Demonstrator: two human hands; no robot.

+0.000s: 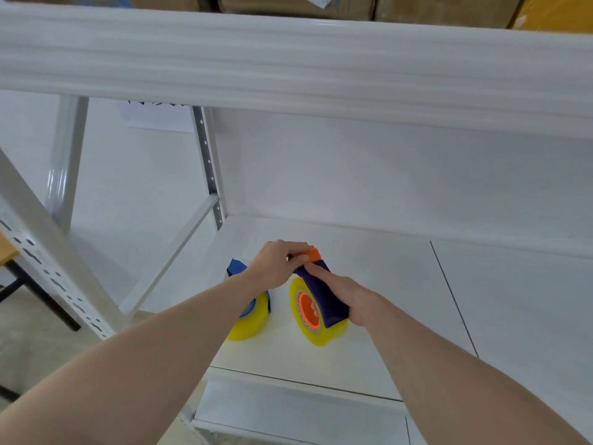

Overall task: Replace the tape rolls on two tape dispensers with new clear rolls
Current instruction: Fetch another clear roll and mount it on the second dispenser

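Two tape dispensers stand on the white shelf (385,284). The right one has a dark blue frame (324,297), an orange hub (308,311) and a yellowish clear roll (321,335). My right hand (349,295) grips its blue frame from the right side. My left hand (277,263) pinches the orange front piece (314,253) at the top of that dispenser. The left dispenser, lighter blue (236,266), carries another yellowish clear roll (250,326) and sits partly hidden under my left forearm.
A wide white shelf beam (288,65) runs overhead, with cardboard boxes (288,4) above it. A perforated upright (208,168) and diagonal braces (167,261) stand to the left. A lower shelf (288,409) lies below the front edge. A seam (452,293) splits the shelf board.
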